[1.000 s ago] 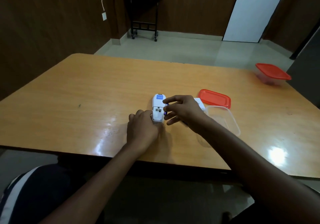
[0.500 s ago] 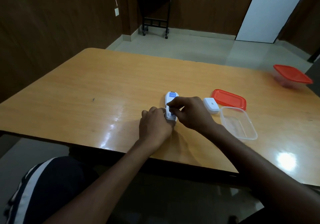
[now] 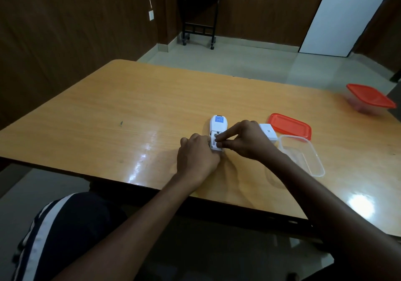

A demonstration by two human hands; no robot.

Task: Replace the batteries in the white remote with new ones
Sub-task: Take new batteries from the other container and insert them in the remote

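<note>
Head view: on the glossy orange-brown wooden table (image 3: 108,111) the left hand (image 3: 196,157) curls around the near end of the white plastic remote (image 3: 218,128), which lies face down with its battery bay uncovered. Over that bay the right hand (image 3: 247,141) bends its fingers (image 3: 225,134) inward, fingertips pressed into the open compartment; whether they pinch a battery is hidden. Just right of the remote lies a small white rectangular cover (image 3: 268,131), then a flat red plastic lid (image 3: 289,125), with a clear rectangular plastic container (image 3: 312,161) nearer than the lid. Far right of the remote stands a red-lidded clear plastic box (image 3: 370,98)
</note>
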